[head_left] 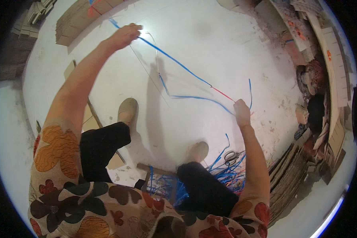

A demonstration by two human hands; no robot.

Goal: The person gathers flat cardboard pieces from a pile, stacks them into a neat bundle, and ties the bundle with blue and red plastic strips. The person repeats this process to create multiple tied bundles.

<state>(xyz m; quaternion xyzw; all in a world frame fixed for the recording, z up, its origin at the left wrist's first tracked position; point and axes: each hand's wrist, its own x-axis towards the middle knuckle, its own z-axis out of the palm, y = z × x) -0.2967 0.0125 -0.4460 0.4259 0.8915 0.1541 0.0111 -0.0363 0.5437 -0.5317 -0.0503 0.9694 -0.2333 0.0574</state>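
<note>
A long blue strip of plastic twine (174, 60) is stretched taut between my hands, slanting from far left to near right. Close to its right end a small knot joins it to a red length (223, 94). Up at the far left, my left hand (125, 36) is closed on the blue part, with a bit of it sticking out beyond the fingers. My right hand (242, 113) pinches the red end at the right. A second, slack blue-and-white strand (198, 97) hangs in a loop below, running to the right hand. A loose blue tail rises beside that hand.
Scissors (232, 158) lie by a heap of blue and red strips (226, 174) near my right leg. A wooden frame (156, 170) stands between my legs. Stacked cardboard (287, 178) lies at the lower right, more cardboard (81, 20) at the far left. Clutter lines the right side.
</note>
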